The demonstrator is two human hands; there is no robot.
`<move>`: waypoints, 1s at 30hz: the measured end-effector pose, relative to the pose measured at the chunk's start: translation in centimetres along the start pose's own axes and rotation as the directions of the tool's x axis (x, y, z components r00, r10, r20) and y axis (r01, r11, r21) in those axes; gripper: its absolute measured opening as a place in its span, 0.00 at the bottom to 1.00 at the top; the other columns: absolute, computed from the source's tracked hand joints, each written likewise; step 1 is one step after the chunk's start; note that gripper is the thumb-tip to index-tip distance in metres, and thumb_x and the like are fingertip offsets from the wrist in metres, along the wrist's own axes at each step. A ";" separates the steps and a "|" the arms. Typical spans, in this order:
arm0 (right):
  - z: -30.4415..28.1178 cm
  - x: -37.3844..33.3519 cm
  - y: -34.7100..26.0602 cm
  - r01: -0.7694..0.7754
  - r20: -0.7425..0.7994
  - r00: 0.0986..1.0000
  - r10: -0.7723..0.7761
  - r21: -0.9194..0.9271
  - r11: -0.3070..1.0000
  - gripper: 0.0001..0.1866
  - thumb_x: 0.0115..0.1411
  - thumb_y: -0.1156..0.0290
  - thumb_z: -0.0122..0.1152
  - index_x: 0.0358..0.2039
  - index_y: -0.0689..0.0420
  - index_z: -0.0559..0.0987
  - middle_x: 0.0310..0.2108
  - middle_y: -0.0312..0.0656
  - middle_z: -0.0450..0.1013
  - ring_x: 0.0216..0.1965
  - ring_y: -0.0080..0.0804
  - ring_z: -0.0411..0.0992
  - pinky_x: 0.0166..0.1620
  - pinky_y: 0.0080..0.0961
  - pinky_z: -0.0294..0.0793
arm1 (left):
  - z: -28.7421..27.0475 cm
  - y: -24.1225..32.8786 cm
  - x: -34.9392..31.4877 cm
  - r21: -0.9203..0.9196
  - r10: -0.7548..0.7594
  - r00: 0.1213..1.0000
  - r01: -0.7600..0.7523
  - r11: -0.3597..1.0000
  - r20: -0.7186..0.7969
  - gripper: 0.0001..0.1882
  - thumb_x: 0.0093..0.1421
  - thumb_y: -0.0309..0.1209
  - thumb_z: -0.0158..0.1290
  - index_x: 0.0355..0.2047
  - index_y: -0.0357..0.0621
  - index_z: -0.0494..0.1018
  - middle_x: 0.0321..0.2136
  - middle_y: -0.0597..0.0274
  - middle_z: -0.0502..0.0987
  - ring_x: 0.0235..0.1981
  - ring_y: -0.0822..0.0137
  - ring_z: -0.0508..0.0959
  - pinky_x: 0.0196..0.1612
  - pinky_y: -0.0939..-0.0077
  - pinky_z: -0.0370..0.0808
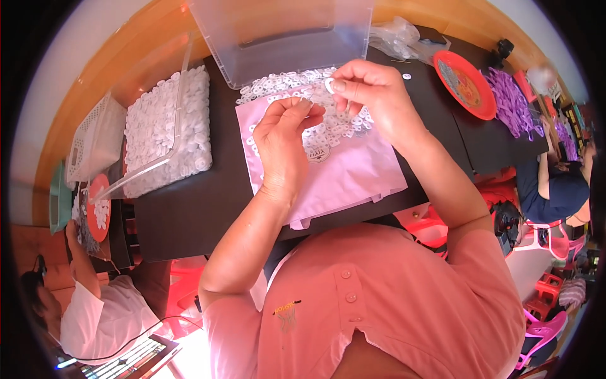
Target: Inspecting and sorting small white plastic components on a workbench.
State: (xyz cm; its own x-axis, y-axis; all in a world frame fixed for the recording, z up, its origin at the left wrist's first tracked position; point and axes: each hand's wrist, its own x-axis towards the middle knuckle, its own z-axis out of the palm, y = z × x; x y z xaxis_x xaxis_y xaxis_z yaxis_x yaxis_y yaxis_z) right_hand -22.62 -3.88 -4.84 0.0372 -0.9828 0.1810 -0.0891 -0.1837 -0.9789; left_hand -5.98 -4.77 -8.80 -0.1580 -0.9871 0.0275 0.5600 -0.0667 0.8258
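Observation:
Between thumb and forefinger, my right hand pinches a small white ring-shaped piece, held up over a pink bag. Close beside it on the left, my left hand has its thumb and fingertips pressed together. Whatever those fingertips hold, if anything, is too small to make out. Under both hands lies a loose pile of similar small white pieces, spread across the upper part of the bag. More of them spill from a clear plastic bin tipped on its side behind the bag.
At left stands a clear box packed with white pieces, near a white basket. Right of my arm are a red plate and purple strips. Crumpled clear plastic lies behind. Other people sit at left and far right.

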 end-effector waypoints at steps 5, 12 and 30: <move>-0.8 -0.1 0.6 -0.095 0.011 0.995 0.095 0.075 0.993 0.08 0.60 0.69 0.60 0.32 0.61 0.80 0.23 0.34 0.74 0.24 0.19 0.70 0.28 0.17 0.66 | 0.2 -0.1 -0.3 0.136 0.014 0.999 -0.019 0.991 0.034 0.06 0.60 0.27 0.55 0.33 0.34 0.74 0.28 0.56 0.80 0.30 0.68 0.79 0.39 0.75 0.75; -1.0 -0.3 0.9 -0.126 0.056 0.991 0.121 0.099 0.987 0.09 0.59 0.67 0.62 0.30 0.61 0.79 0.21 0.34 0.73 0.23 0.19 0.70 0.27 0.16 0.65 | 0.0 -0.3 -0.2 0.217 0.068 0.996 -0.079 0.973 0.055 0.06 0.60 0.26 0.56 0.32 0.34 0.75 0.25 0.58 0.79 0.27 0.71 0.78 0.37 0.77 0.75; -0.7 -0.3 1.2 -0.115 0.060 0.992 0.109 0.095 0.989 0.08 0.58 0.70 0.63 0.29 0.61 0.80 0.20 0.34 0.73 0.22 0.19 0.70 0.26 0.17 0.65 | -0.1 -0.2 -0.4 0.278 0.087 0.993 -0.105 0.955 0.078 0.04 0.61 0.24 0.54 0.31 0.35 0.75 0.24 0.62 0.77 0.26 0.74 0.76 0.33 0.79 0.75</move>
State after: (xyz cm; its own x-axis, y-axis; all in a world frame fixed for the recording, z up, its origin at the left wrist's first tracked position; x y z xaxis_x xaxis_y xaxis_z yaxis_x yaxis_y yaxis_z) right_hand -23.47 -3.86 -5.98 0.0872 -0.9939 0.0670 0.0024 -0.0670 -0.9977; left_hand -5.99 -4.39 -9.05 -0.1720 -0.9747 0.1430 0.3251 0.0809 0.9422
